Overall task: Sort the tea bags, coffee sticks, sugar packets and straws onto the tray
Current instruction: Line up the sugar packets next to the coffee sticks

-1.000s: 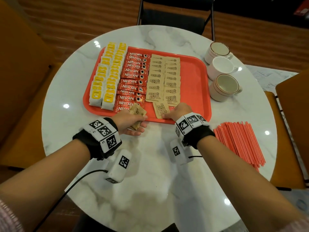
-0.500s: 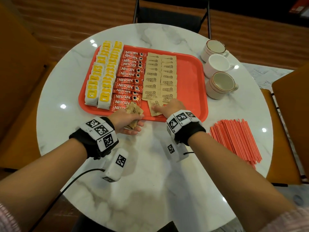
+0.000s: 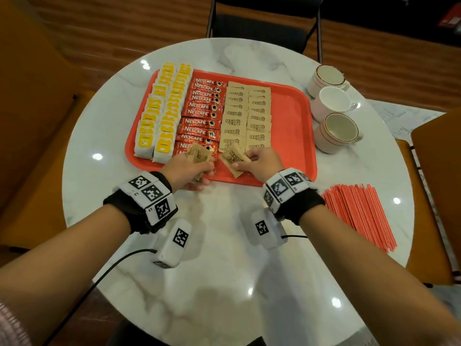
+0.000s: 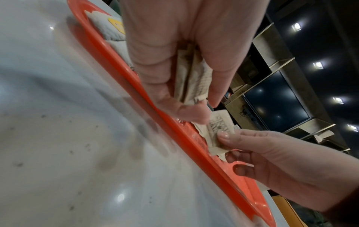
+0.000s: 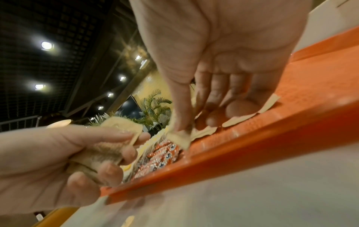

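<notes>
Right hand has lifted a brown sugar packet off the tray, pinched thumb to finger, likely to square it with the sugar columns. Left hand grips a spare packet stack, feeding supply. Packet's crinkled, printed, over the tray's near edge. Straws lie unsorted on the table.

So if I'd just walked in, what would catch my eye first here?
Probably the red tray in the middle of the round marble table, lined with neat columns of yellow tea bags, red coffee sticks and brown sugar packets. At its near edge the left hand holds a small stack of sugar packets while the right hand pinches one more. A fan of red straws waits off the tray, to the right.
</notes>
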